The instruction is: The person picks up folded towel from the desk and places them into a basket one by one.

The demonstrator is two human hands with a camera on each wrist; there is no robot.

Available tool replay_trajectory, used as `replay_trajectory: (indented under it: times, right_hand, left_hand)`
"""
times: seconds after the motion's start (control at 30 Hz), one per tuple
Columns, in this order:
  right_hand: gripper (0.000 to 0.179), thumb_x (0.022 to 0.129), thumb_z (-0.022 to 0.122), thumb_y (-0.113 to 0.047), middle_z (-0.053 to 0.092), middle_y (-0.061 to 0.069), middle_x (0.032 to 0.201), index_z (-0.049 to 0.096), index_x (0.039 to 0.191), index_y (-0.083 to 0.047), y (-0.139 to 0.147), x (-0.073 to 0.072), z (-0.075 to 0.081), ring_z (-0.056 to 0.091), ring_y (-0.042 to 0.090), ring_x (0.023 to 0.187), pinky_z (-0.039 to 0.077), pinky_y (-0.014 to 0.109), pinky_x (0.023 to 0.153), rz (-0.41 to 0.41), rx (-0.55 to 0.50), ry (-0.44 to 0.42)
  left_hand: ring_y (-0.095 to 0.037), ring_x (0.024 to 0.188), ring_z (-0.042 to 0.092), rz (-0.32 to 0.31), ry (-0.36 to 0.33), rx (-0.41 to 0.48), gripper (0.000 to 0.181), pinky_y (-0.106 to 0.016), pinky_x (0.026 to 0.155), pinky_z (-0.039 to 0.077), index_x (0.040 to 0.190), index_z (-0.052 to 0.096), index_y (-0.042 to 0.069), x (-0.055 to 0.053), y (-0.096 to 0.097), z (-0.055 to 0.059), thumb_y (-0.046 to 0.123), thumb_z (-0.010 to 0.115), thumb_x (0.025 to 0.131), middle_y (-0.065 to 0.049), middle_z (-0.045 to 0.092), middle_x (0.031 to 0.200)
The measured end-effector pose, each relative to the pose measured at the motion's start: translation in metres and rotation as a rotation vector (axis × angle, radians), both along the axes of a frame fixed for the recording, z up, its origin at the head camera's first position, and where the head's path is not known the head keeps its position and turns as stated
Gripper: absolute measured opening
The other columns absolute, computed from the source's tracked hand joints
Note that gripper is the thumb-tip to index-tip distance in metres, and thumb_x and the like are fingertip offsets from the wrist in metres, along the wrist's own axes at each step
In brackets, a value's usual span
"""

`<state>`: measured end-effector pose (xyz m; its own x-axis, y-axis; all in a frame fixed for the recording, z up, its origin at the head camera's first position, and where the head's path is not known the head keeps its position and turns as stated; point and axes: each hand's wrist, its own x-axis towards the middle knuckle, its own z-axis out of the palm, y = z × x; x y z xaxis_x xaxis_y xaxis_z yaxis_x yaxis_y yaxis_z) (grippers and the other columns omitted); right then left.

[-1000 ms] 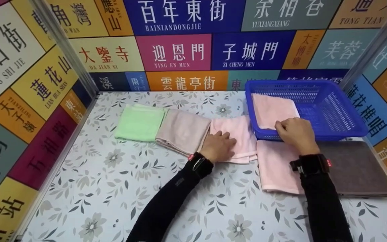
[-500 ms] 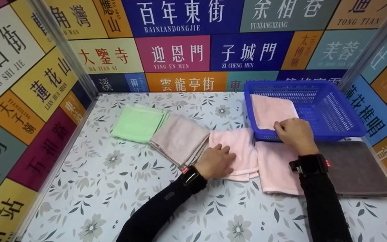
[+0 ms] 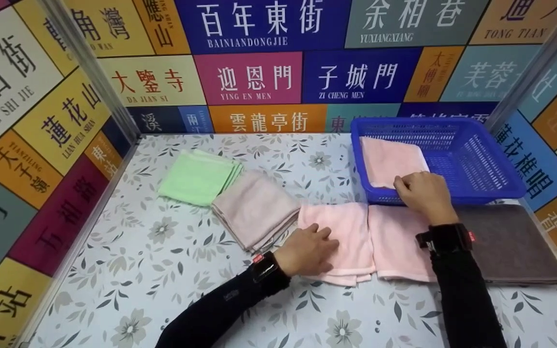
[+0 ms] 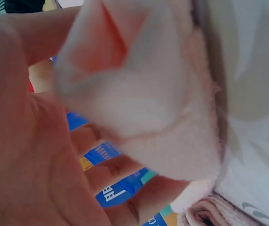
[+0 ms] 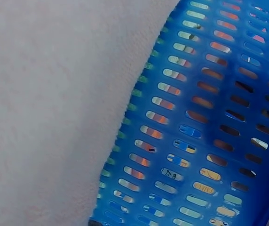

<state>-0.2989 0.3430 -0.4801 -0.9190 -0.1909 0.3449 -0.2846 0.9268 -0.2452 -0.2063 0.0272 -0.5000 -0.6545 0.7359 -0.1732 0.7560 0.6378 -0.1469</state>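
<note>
My left hand [image 3: 307, 251] rests on a folded pale pink towel [image 3: 351, 241], its fingers spread over the cloth. In the left wrist view the towel's edge [image 4: 172, 141] bulges up beside the palm, and the fingers reach behind it. Farther right, my right hand [image 3: 423, 193] grips the near rim of a blue perforated plastic basket [image 3: 493, 193]. Inside that basket a folded pink towel [image 3: 392, 159] leans at the left end, near the right hand's knuckles. The right wrist view shows the basket's slotted wall [image 5: 172, 155] beside pale cloth [image 5: 54, 103]; the fingers' grip is mostly hidden there.
A folded beige-pink towel [image 3: 259, 208] and a light green towel [image 3: 198, 179] lie to the left. Another pink towel [image 3: 397, 246] and a dark brown one [image 3: 515, 246] lie before the basket, partly under my right arm. Sign-printed walls [image 3: 254, 77] enclose the table.
My left hand has slid the pink towel toward me, level with the pink one beside it. The beige-pink towel has shifted and turned nearer too. The right hand stays at the basket.
</note>
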Motion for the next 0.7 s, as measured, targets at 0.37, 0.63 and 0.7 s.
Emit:
replay_trajectory:
  times: [0.37, 0.63, 0.7]
  right_hand:
    - [0.032, 0.100, 0.060, -0.022, 0.068, 0.012, 0.069, 0.071, 0.074, -0.006, -0.016, 0.010, 0.012, 0.064, 0.037, 0.065, 0.046, 0.054, 0.055, -0.003, 0.019, 0.100]
    - [0.027, 0.084, 0.081, -0.010, 0.073, 0.011, 0.093, 0.077, 0.111, -0.006, -0.072, 0.028, 0.020, 0.067, 0.029, 0.082, 0.057, 0.046, 0.068, 0.271, -0.033, 0.205]
    - [0.036, 0.083, 0.083, -0.012, 0.074, 0.012, 0.101, 0.076, 0.117, -0.006, -0.086, 0.034, 0.017, 0.070, 0.029, 0.085, 0.058, 0.046, 0.073, 0.335, -0.006, 0.066]
  left_hand:
    - [-0.024, 0.107, 0.062, 0.161, -0.025, 0.395, 0.039, -0.035, 0.095, 0.056, 0.129, 0.066, 0.015, -0.014, -0.025, -0.006, 0.031, 0.074, 0.094, -0.007, 0.063, 0.121]
    - [-0.042, 0.111, 0.069, 0.431, -0.139, 0.378, 0.077, -0.051, 0.095, 0.059, 0.150, 0.045, 0.015, -0.016, -0.029, -0.006, 0.051, 0.075, 0.090, -0.031, 0.057, 0.138]
    - [-0.042, 0.113, 0.068, 0.433, -0.179, 0.374, 0.078, -0.051, 0.098, 0.057, 0.152, 0.042, 0.016, -0.018, -0.028, -0.008, 0.051, 0.075, 0.091, -0.030, 0.061, 0.134]
